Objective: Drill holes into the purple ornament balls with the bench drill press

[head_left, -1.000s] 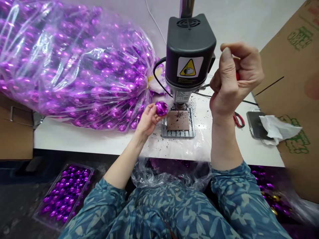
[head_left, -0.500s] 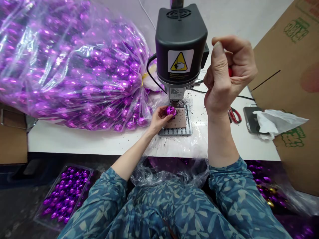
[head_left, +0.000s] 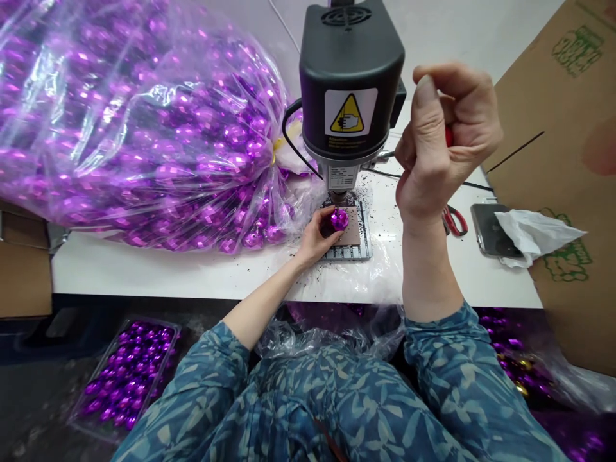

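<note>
Head view: a shiny purple faceted ball (head_left: 339,219) is grasped by the left hand (head_left: 317,237) over a flat brown board (head_left: 354,235), below a black drill press (head_left: 351,70); a red knob (head_left: 449,135) is clenched by the right hand (head_left: 445,144)

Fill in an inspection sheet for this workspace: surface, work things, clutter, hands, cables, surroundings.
Surface: white table, dark crumbs scattered around the metal base.
Work things: purple ball over the brown board, below the machine; whether it touches the board, cannot tell.
Clutter: red-handled tool; dark phone partly under white tissue.
Left hand: grip on the ball, thumb and fingers.
Right hand: raised, grip closed around a red knob, mostly hidden.
Cables: black cable looping beside the machine; another on the table; pale cord against the wall.
Surroundings: large bag of purple balls; tray of balls lower left; cardboard box at right.
</note>
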Motion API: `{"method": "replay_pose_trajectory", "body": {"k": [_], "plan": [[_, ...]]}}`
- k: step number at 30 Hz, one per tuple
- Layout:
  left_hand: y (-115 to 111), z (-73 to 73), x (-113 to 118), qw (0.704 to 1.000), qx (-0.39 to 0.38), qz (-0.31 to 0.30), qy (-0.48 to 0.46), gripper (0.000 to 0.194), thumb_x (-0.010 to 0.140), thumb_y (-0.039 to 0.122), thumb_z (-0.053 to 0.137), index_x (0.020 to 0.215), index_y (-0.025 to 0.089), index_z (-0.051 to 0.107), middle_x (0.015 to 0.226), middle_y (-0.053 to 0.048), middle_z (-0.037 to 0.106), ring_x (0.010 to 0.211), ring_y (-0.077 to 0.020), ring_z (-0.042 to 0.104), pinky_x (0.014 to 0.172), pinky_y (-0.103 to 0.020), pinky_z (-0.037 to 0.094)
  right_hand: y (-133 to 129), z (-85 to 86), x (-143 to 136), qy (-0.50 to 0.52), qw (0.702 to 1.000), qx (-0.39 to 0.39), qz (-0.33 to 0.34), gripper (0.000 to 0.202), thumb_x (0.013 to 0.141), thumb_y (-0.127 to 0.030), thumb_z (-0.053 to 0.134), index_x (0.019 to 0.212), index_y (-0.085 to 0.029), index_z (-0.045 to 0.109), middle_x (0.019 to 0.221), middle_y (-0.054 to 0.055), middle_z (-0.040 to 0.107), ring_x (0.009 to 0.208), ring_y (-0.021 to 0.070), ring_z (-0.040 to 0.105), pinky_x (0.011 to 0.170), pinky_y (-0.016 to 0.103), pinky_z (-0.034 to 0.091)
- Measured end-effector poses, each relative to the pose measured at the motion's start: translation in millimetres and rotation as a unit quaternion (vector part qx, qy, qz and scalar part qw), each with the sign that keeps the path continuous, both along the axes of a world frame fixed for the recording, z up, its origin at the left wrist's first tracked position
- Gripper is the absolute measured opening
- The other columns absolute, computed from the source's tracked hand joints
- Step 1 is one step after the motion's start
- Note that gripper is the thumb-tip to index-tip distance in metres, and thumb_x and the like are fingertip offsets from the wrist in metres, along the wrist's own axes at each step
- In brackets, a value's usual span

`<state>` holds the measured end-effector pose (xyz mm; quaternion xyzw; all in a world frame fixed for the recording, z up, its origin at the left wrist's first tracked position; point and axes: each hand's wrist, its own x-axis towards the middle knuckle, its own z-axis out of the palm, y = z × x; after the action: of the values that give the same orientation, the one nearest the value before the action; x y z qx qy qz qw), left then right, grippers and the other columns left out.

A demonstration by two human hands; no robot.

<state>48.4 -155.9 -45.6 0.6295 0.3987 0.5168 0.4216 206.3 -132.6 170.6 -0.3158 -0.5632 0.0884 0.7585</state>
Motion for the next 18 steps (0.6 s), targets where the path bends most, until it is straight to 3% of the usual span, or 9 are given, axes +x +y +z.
{"method": "replay_pose_trajectory", "body": {"k": [6,12,18], "plan": [[0,3.4,1,1.000,-0.016,0.026,0.008,0.055,0.089,0.046,0.088,0.132,0.023,0.063,0.144,-0.015,0.071,0.144,-0.0312,0.064,0.128,-0.055,0.047,-1,-5.3,1,-0.023,0.999,-0.019,-0.027,0.063,0.090,-0.084,0.051,0.105,-0.025,0.068,0.075,-0.001,0.062,0.051,0.0042,0.033,0.053,0.027,0.038],[-3,9.7,1,0.999,-0.021,0.023,0.007,0.062,0.088,0.054,0.088,0.133,0.022,0.060,0.141,-0.016,0.072,0.131,-0.0289,0.072,0.117,-0.048,0.057,-11,-12.3,-2,0.017,1.000,0.000,-0.019,0.052,0.092,-0.076,0.060,0.103,-0.026,0.071,0.070,-0.004,0.054,0.050,0.0024,0.028,0.050,0.025,0.029],[-2,7.3,2,0.999,-0.019,0.032,0.005,0.063,0.086,0.059,0.089,0.131,0.023,0.061,0.137,-0.014,0.074,0.128,-0.0294,0.074,0.115,-0.049,0.058,-17,-22.3,-8,0.077,0.993,0.088,0.011,0.025,0.097,-0.053,0.070,0.100,-0.029,0.075,0.065,-0.007,0.048,0.044,-0.0017,0.032,0.044,0.021,0.025]]}}
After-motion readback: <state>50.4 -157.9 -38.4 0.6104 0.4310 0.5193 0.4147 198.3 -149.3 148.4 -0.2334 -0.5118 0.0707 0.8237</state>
